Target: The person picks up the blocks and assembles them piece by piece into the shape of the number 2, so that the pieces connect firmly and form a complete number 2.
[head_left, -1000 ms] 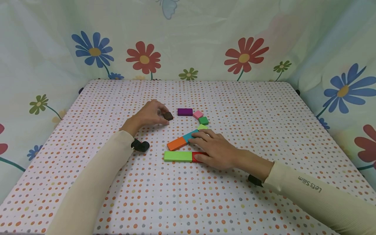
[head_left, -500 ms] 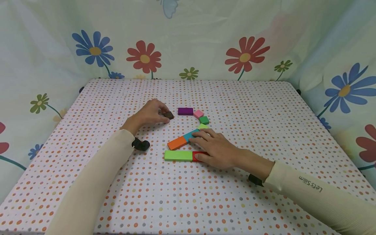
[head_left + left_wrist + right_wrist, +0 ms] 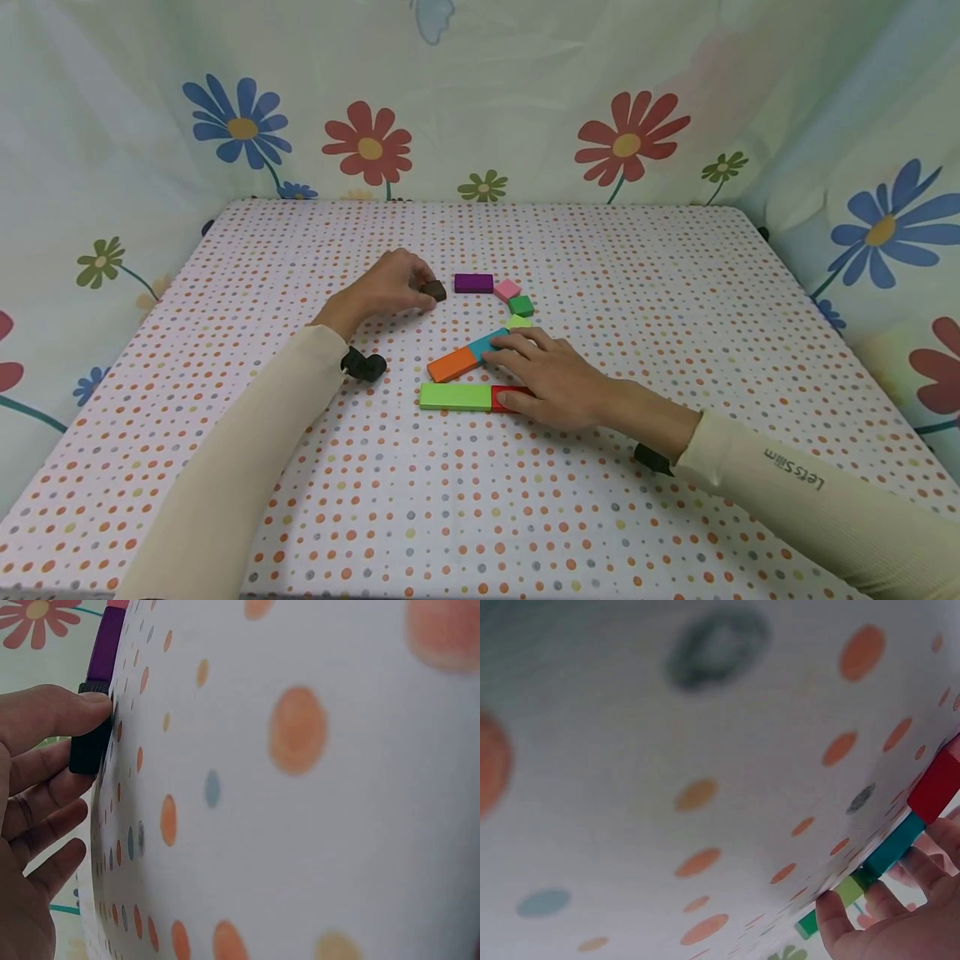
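Observation:
My left hand (image 3: pixel 390 285) pinches a small dark brown block (image 3: pixel 435 291) between thumb and fingers, low over the cloth. In the left wrist view the other fingers are spread loosely below the dark block (image 3: pixel 91 746). A purple block (image 3: pixel 474 284) lies just right of it, with a narrow gap in the head view. My right hand (image 3: pixel 558 382) rests on the nearer blocks, fingers loosely extended. Its fingertips touch the blue block (image 3: pixel 487 343), and its thumb lies on the red block (image 3: pixel 935 786). The red block's right end is hidden under the hand.
A pink block (image 3: pixel 507 289), a green block (image 3: pixel 521 306) and a lime block (image 3: pixel 518 322) curve down from the purple one. An orange block (image 3: pixel 450 365) adjoins the blue. A long light-green block (image 3: pixel 455 397) adjoins the red. A dotted cloth (image 3: pixel 637 250) covers the table.
My left hand has moved slightly right and away from me with the dark block, bringing it closer to the purple block. My right hand has stayed in place.

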`<state>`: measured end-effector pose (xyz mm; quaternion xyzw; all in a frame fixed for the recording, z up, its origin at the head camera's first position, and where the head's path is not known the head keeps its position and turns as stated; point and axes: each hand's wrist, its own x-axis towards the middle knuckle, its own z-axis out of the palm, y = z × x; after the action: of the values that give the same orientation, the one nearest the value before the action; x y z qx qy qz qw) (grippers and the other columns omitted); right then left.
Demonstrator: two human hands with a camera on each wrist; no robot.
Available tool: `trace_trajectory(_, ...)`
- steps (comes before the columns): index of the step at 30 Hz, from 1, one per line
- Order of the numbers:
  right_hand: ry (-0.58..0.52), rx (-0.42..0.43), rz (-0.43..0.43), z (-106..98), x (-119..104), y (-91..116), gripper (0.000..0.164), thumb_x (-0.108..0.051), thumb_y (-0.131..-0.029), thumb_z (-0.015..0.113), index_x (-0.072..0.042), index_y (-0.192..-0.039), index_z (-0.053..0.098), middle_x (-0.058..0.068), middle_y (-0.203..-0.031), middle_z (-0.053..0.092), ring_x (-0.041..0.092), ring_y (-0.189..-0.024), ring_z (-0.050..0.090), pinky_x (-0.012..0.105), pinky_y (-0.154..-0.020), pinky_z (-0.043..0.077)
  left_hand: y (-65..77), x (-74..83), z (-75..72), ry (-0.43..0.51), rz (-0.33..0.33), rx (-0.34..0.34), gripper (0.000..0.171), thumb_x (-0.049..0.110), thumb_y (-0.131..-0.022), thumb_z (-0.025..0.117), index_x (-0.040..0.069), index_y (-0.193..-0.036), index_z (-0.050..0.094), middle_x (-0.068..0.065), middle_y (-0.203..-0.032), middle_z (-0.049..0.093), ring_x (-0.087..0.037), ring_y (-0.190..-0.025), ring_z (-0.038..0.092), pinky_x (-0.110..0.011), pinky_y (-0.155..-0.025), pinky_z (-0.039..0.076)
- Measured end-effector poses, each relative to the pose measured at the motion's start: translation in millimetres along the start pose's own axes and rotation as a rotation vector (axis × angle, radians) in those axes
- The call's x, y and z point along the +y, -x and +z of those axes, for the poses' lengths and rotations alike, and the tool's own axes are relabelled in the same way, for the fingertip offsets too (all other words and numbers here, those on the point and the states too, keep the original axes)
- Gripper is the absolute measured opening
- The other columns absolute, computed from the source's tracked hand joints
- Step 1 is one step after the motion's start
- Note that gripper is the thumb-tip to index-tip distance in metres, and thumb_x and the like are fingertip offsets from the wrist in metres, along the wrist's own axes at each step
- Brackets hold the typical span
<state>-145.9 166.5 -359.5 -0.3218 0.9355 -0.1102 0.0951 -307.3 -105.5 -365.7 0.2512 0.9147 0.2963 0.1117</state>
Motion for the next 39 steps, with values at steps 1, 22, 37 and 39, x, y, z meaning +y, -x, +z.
trace_trajectory(1,0.000,0.000,-0.001,-0.1,-0.1,-0.1,0.057,-0.042,-0.103,0.054,-0.021,-0.155,0.043,0.001,-0.160,0.036,0.027,-0.147,0.025,0.059,-0.110,0.034,-0.2,0.3,-0.1,0.006,-0.005,0.002,0.033,0.015,-0.084,0.082,0.004,-0.114,0.073,-0.010,-0.107,0.071,-0.026,-0.101,0.060,-0.042,-0.097,0.048)
trace_trajectory(22,-0.005,-0.004,-0.005,0.0,0.7,0.0,0.058,-0.043,-0.103,0.054,-0.021,-0.155,0.042,0.001,-0.161,0.034,0.028,-0.148,0.024,0.060,-0.109,0.035,-6.5,3.7,2.4,0.012,-0.022,0.033,0.032,0.017,-0.086,0.081,0.004,-0.113,0.072,-0.010,-0.109,0.071,-0.025,-0.102,0.062,-0.040,-0.097,0.049)
trace_trajectory(37,-0.012,-0.012,0.000,0.3,1.4,-0.7,0.057,-0.043,-0.104,0.053,-0.022,-0.155,0.041,0.000,-0.161,0.034,0.026,-0.148,0.024,0.059,-0.111,0.033,-10.2,3.7,3.4,-0.011,-0.027,0.023,0.034,0.020,-0.087,0.081,0.004,-0.115,0.071,-0.009,-0.111,0.068,-0.025,-0.101,0.058,-0.039,-0.094,0.048)
trace_trajectory(39,-0.011,-0.009,-0.002,0.3,1.5,-0.7,0.057,-0.043,-0.104,0.053,-0.022,-0.156,0.041,0.000,-0.161,0.034,0.026,-0.147,0.025,0.059,-0.111,0.034,-10.6,3.8,3.3,-0.014,-0.027,0.024,0.034,0.020,-0.087,0.081,0.004,-0.116,0.071,-0.010,-0.111,0.068,-0.025,-0.101,0.058,-0.039,-0.094,0.048)
